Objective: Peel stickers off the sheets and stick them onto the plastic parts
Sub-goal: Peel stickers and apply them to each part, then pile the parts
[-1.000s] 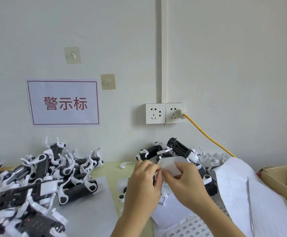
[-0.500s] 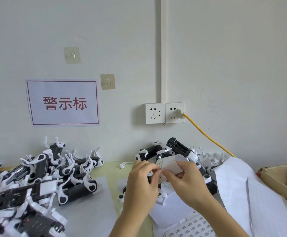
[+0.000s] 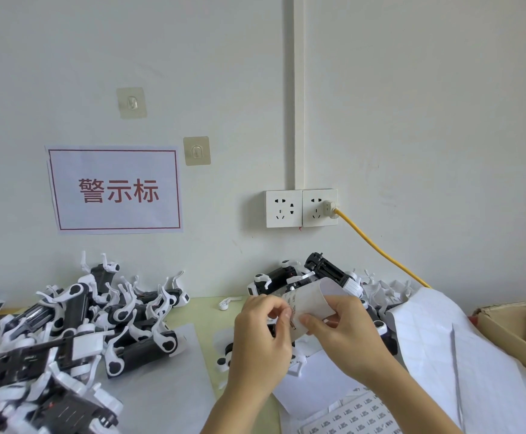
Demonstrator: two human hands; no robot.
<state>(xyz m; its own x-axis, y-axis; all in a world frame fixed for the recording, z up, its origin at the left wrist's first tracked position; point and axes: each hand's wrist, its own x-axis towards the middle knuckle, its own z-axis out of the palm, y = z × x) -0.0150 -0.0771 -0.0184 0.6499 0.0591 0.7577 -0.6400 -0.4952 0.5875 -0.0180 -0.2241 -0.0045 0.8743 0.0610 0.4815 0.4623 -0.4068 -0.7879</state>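
My right hand (image 3: 346,336) holds a small curled sticker sheet (image 3: 313,297) in front of me, thumb pressed on its near face. My left hand (image 3: 263,336) pinches at the sheet's left edge with thumb and forefinger, where a small sticker (image 3: 292,321) lifts from the backing. Black-and-white plastic parts lie in a large pile (image 3: 67,333) on the left and in a second pile (image 3: 318,274) behind my hands. A printed sticker sheet (image 3: 352,416) lies flat below my right forearm.
Used white backing sheets (image 3: 452,349) drape over the table at the right, next to a cardboard box (image 3: 518,327). A yellow cable (image 3: 377,249) runs from the wall socket (image 3: 302,208) down behind the parts. A grey sheet (image 3: 161,396) lies under the left pile.
Both hands have stayed at about the same spot. My left fingers have shifted along the edge of the curled sheet, and the sheet has bent slightly more to the right.
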